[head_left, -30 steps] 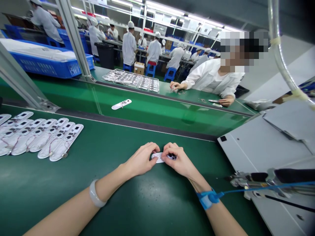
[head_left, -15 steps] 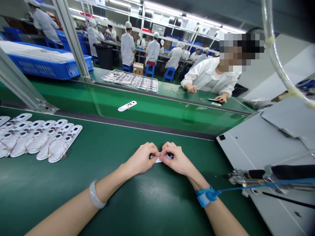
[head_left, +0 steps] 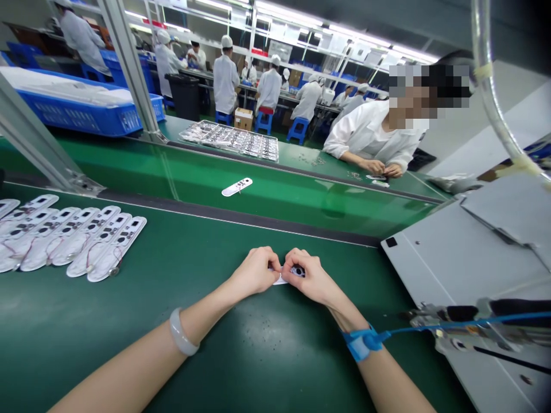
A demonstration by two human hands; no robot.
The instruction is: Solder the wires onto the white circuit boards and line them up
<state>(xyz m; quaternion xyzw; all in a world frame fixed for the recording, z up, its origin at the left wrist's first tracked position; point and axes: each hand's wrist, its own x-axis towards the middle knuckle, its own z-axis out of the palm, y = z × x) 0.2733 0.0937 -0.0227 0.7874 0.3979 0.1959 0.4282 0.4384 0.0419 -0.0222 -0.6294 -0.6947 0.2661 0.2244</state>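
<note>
Currently, head cam is the only view; check items in order, near to far.

1. Your L hand (head_left: pixel 253 271): fingers curled, closed in a pinch on the L end of the white strip pad (head_left: pixel 279 281). Pale bangle (head_left: pixel 183 332) sits on your L wrist.
2. Your R hand (head_left: pixel 312 276): also closed, fingers curled over the R end of the same pad. Blue ESD wrist strap (head_left: pixel 361 341) is on your R wrist, w/ blue cord (head_left: pixel 430 328) running off to the R.
3. Pad position: held just above or on the green bench mat (head_left: pixel 206 355), btwn your hands and mostly hidden by them; cannot tell if it touches the mat. Black part (head_left: pixel 297 271) shows btwn your R fingers; exact type not readable.
4. L of your hands, well apart: row of white pads (head_left: pixel 114 249) lying side by side on the mat, w/ thin red wires and dark cutouts.
5. R of your hands: grey panel (head_left: pixel 451 269) and metal fixture (head_left: pixel 465 321).
6. Far side: single white pad (head_left: pixel 236 187) lies on the green conveyor belt (head_left: pixel 301 201). Beyond it, parts tray (head_left: pixel 228 140) sits on the far bench.
7. Opposite you: co-worker in white coat (head_left: pixel 365 132), both hands (head_left: pixel 379 167) together over small scattered parts (head_left: pixel 355 175). Blue basket (head_left: pixel 77 115) at far L; more white-coated staff (head_left: pixel 226 83) work at rear benches.
</note>
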